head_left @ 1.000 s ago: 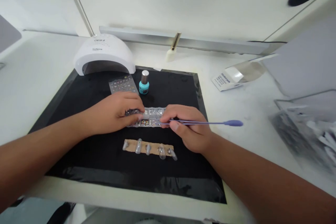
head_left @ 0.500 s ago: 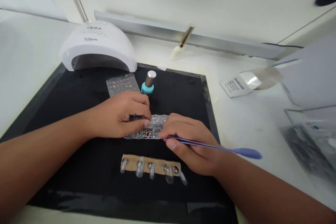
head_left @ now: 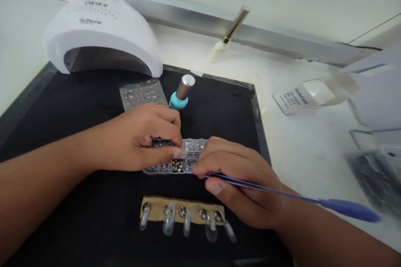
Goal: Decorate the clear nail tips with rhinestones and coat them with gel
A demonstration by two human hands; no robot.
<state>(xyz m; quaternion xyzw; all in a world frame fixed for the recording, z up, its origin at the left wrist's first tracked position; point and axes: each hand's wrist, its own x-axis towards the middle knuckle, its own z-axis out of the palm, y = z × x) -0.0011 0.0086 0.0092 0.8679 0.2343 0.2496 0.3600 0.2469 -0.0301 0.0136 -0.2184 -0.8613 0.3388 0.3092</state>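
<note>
A clear compartment case (head_left: 189, 155) of small rhinestones, several of them multicoloured, lies on the black mat. My left hand (head_left: 152, 137) is closed on the case, thumb and bent fingers over its middle; a clear lid edge seems to show at the thumb tip. My right hand (head_left: 241, 175) grips blue tweezers (head_left: 275, 190) between thumb and fingers at the case's right end. The tweezer tips are hidden at the near compartments. Nearer me, several clear false nails (head_left: 169, 222) stand on metal studs along a tan strip (head_left: 156, 206).
A white nail lamp (head_left: 103, 29) stands at the back left. Behind the hands are a sticker sheet (head_left: 142, 94) and a turquoise polish bottle (head_left: 180, 98). A gold-handled brush (head_left: 233, 29) leans against the back ledge. An alcohol-pad packet (head_left: 291, 100) lies right of the black mat (head_left: 219, 104).
The view has moved closer and shifted, so things look larger. Both hands stay at the case; the tweezers' blue rear end extends farther right in the picture.
</note>
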